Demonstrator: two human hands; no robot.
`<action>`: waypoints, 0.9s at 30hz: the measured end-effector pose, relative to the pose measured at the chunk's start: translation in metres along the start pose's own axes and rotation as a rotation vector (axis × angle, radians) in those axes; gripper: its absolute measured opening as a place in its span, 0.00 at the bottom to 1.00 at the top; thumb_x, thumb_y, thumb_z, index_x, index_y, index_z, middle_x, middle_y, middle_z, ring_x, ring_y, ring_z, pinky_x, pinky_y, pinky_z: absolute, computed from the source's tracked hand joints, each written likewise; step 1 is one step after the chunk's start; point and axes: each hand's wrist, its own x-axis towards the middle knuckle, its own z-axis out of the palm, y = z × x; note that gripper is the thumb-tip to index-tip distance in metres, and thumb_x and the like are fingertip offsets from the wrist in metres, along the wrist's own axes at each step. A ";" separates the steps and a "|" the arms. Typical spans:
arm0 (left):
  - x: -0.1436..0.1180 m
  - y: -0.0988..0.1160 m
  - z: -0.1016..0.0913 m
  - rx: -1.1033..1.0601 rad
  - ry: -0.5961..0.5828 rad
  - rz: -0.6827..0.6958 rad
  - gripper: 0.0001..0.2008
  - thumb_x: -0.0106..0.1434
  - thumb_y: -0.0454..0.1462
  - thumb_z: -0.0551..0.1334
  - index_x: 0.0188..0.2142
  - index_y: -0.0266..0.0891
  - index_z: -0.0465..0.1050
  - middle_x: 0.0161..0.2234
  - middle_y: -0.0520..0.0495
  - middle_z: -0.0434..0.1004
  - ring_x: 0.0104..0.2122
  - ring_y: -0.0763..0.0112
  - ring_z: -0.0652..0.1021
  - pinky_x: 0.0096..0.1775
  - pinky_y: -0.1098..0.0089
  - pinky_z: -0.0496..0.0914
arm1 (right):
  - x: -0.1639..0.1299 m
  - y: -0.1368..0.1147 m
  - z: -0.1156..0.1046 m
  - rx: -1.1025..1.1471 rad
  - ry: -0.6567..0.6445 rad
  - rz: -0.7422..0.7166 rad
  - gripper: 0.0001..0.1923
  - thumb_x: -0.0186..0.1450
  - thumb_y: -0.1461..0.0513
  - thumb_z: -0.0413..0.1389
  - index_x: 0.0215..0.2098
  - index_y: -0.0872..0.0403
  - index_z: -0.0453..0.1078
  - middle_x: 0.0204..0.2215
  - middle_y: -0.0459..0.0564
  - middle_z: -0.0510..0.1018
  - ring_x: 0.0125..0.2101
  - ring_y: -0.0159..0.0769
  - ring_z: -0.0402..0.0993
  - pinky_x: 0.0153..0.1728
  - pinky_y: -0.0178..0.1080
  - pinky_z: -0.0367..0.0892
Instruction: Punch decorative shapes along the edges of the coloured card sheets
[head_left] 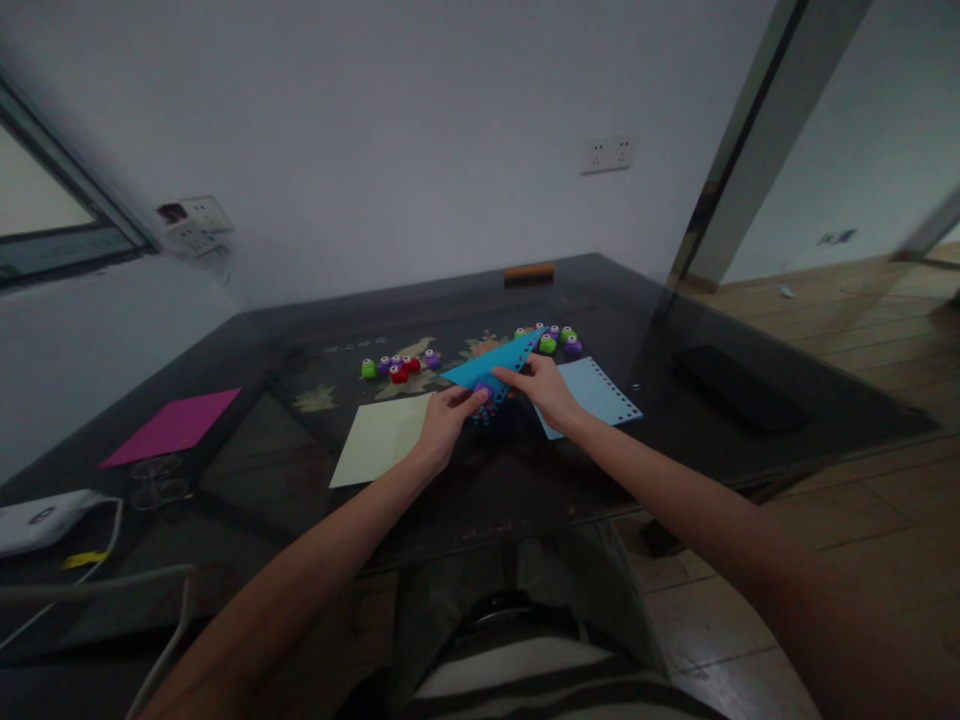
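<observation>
A bright blue sheet of paper [499,361] with punched holes along one edge is held up above the dark table, tilted. My left hand [448,420] pinches its near lower part, with the thumb on a small purple piece [484,389] that lies against the sheet. My right hand [546,388] grips the holed edge on the right between thumb and fingers. Beneath my left wrist lies a cream sheet [379,440]. Pale blue punched sheets [596,392] rest on the table under my right hand.
Small big-eyed figures in red, green and purple sit in a left group [398,374] and a right group [572,345]. A magenta sheet [176,425], a white device [49,520] with a cable, a black slab [739,385] and a brown-black bar [529,274] are also around.
</observation>
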 end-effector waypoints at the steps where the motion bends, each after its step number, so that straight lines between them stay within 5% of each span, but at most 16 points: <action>1: 0.000 0.000 0.000 0.008 0.002 -0.001 0.13 0.52 0.42 0.69 0.34 0.35 0.80 0.31 0.47 0.81 0.31 0.66 0.76 0.38 0.68 0.67 | 0.000 0.000 0.000 0.014 0.011 0.012 0.15 0.48 0.53 0.66 0.26 0.55 0.72 0.23 0.46 0.76 0.24 0.33 0.69 0.24 0.36 0.65; 27: 0.000 0.000 -0.003 -0.028 -0.061 -0.103 0.15 0.51 0.44 0.70 0.34 0.36 0.77 0.33 0.46 0.79 0.33 0.67 0.77 0.39 0.68 0.69 | 0.004 0.007 -0.004 0.071 -0.003 0.013 0.16 0.47 0.52 0.66 0.24 0.56 0.72 0.21 0.46 0.76 0.21 0.30 0.67 0.24 0.36 0.63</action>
